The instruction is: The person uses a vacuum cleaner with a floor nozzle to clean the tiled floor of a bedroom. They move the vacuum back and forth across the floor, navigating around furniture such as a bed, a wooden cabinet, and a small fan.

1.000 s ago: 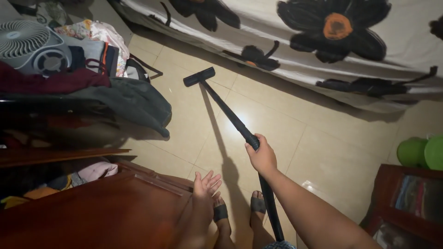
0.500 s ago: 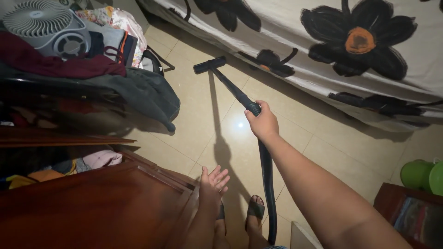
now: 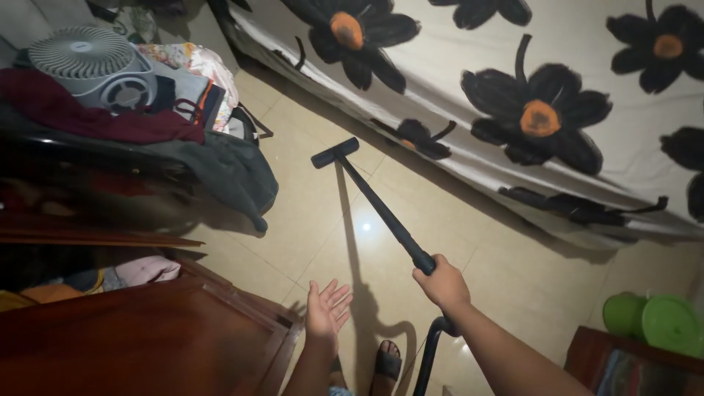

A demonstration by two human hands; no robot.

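Gripping vacuum wand, right hand, nozzle ahead

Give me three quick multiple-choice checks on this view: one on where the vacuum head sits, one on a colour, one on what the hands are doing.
1. Where is the vacuum head?
A. On the floor tiles near the bed
B. On top of the bed
C. Inside the wooden cabinet

2. What colour are the centres of the flowers on the bedsheet?
A. Blue
B. Orange
C. Green

3. What is the left hand doing?
A. Gripping the vacuum tube
B. Holding the fan
C. Open, holding nothing

Answers:
1 A, the head rests on the tiled floor beside the bed edge.
2 B, the black flowers have orange middles.
3 C, its fingers are spread; only the right hand grips the vacuum tube.
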